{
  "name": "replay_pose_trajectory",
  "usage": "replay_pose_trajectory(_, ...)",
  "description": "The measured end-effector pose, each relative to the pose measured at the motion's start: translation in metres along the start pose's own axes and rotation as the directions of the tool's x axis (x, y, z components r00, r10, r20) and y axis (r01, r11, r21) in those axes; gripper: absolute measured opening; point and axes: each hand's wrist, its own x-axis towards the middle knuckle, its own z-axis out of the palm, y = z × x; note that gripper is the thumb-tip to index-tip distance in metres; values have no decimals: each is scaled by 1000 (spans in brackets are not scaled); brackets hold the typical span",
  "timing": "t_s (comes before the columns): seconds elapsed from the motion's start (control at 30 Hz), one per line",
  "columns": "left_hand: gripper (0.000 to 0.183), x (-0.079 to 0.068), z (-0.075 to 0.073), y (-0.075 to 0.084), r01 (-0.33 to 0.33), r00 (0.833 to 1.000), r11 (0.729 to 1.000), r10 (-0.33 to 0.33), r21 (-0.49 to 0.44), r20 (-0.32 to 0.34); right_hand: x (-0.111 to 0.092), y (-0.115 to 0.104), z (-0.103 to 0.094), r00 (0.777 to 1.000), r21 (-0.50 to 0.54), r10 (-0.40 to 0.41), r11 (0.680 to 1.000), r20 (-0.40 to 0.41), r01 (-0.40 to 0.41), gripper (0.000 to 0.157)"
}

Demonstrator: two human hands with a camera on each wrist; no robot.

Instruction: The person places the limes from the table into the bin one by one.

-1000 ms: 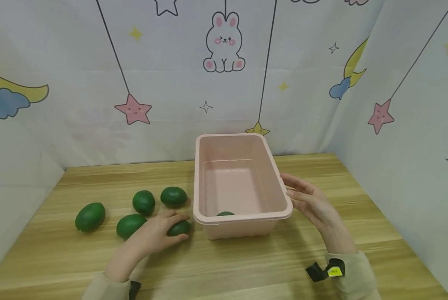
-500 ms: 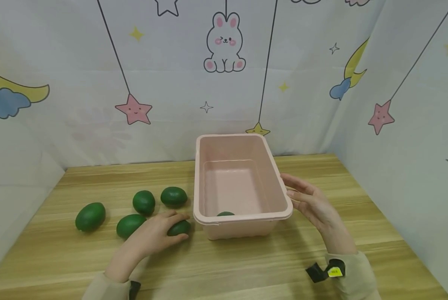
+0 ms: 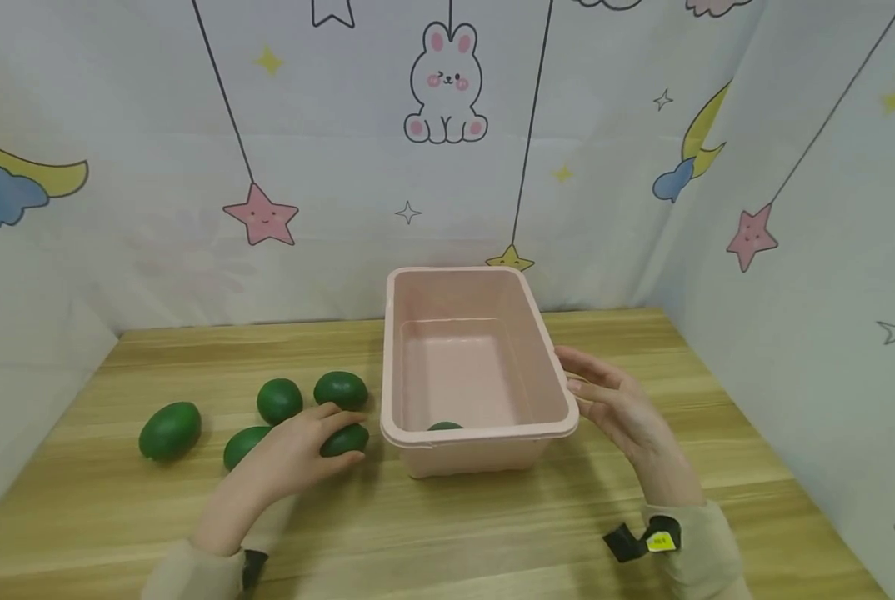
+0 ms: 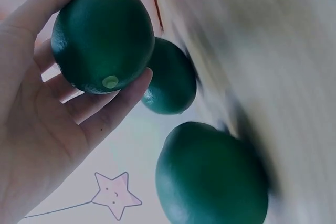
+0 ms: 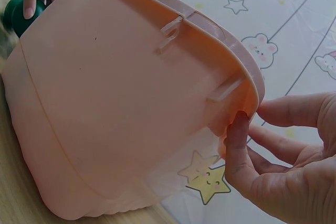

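In the head view my left hand [image 3: 293, 454] holds a dark green lime [image 3: 345, 440] between thumb and fingers, left of the pink plastic bin [image 3: 485, 433]. The left wrist view shows this held lime [image 4: 105, 38] with its pale stem end facing the camera. My right hand [image 3: 627, 417] grips the bin's right rim; in the right wrist view its fingers [image 5: 239, 140] curl under the edge. Inside the bin, one lime [image 3: 445, 426] shows just over the front rim, mostly hidden by it.
Several more limes lie on the wooden table [image 3: 447, 533]: one at far left [image 3: 170, 431], one partly behind the left hand [image 3: 243, 446], and two farther back, a rounder lime [image 3: 279, 402] and a lime near the bin [image 3: 340, 391]. A printed curtain [image 3: 327, 275] stands behind the table.
My left hand has moved slightly up and to the left with the lime. The right hand stays at the bin's rim, and the head view has shifted a little.
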Motion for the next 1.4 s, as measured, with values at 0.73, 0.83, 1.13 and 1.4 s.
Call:
replay_pose_trajectory(0.73, 44, 16, -27, -2, 11, 1000, 999, -10, 33, -27, 0, 0, 2, 1000, -3, 2, 1000, 9, -2, 46)
replay_pose_trajectory(0.83, 43, 21, -32, -1, -17, 999, 999, 19, 50, -42, 0, 0, 1, 1000, 3, -2, 1000, 7, 2, 45)
replay_pose_trajectory(1.13, 44, 31, -45, 3, -45, 998, 997, 48, 70, -51, -1, 0, 0, 1000, 5, 3, 1000, 0, -3, 44)
replay_pose_trajectory(1.4, 44, 35, -58, 5, -43, 999, 999, 44, 33, -20, -1, 0, 0, 1000, 3, 1, 1000, 4, -1, 43)
